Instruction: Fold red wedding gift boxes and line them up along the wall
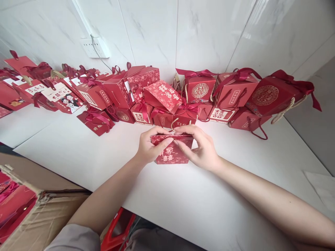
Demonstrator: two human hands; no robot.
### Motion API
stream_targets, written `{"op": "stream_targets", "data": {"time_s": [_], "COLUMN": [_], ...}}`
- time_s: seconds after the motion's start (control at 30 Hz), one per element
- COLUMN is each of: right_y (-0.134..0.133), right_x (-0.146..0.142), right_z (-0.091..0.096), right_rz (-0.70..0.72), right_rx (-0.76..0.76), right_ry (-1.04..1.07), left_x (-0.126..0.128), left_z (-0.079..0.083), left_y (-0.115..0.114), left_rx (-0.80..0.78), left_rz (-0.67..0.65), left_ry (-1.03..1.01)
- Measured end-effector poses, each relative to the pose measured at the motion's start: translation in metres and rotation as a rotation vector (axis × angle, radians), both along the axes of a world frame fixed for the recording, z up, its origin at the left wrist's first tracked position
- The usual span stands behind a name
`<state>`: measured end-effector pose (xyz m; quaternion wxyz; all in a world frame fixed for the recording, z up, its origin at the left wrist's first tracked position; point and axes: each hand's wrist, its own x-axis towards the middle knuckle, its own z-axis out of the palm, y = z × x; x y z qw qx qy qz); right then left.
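Note:
A red gift box (174,156) with pale printed characters stands upright on the white table in front of me. My left hand (155,143) grips its upper left edge, thumb on the front and fingers behind the top. On the upper right edge, my right hand (200,146) holds it the same way. Both thumbs nearly meet at the middle of the top edge. The fingertips behind the box are partly hidden. Just beyond the hands, a twisted cord handle belongs to a red box (183,118) in the row behind.
Many red gift boxes with ribbons (201,87) are stacked along the tiled wall. One small box (96,121) lies apart at left. An open cardboard carton (49,216) with red boxes stands at lower left, beside a red plastic stool (115,230). A socket (95,47) is on the wall.

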<state>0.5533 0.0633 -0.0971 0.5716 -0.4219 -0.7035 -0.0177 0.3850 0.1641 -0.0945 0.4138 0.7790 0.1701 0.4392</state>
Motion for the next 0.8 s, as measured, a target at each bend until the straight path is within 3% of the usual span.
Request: {"op": "stream_targets", "data": {"time_s": [0.3, 0.63, 0.8], "right_y": [-0.0066, -0.0033, -0.0007], "right_x": [-0.0066, -0.0055, -0.0009], "right_z": [0.0063, 0.0050, 0.0029], "right_rz": [0.028, 0.098, 0.122], "right_rx": [-0.150, -0.170, -0.202], "right_ry": [0.117, 0.148, 0.156], "left_x": [-0.0014, -0.0026, -0.0018], "left_z": [0.0045, 0.0029, 0.0018], "left_y": [-0.0015, 0.0015, 0.0056], "left_rx": [-0.022, -0.080, -0.066], "left_rz": [-0.058, -0.116, -0.081], "left_ry": [0.026, -0.003, 0.026]}}
